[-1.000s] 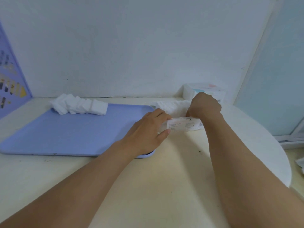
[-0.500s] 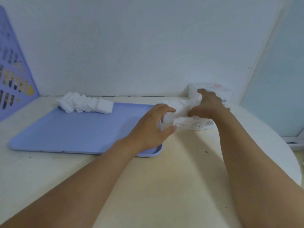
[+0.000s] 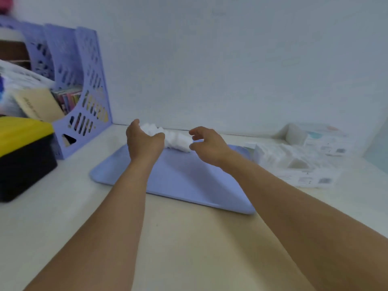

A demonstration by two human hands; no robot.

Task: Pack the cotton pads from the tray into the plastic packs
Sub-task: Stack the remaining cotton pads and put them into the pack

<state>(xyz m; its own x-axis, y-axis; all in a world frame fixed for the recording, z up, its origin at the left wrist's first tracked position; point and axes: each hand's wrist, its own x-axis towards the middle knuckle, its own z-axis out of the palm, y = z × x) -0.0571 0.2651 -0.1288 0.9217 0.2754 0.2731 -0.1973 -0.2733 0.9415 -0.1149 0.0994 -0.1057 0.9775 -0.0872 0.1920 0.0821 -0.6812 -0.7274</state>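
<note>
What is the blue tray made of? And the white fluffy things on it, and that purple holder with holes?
The tray looks like smooth matte plastic: even lilac-blue colour, rounded moulded edges. The white pads look like soft cotton, puffy and crumpled, without shine. The purple file holder also seems to be rigid plastic, since its walls are thin with neat cut-out slots. The picture is blurry, so these are best guesses.

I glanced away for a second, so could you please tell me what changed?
Both hands let go of the plastic pack and moved left to the cotton pads. The left hand now touches them; the right hand hovers open. The pads stayed on the tray.
</note>
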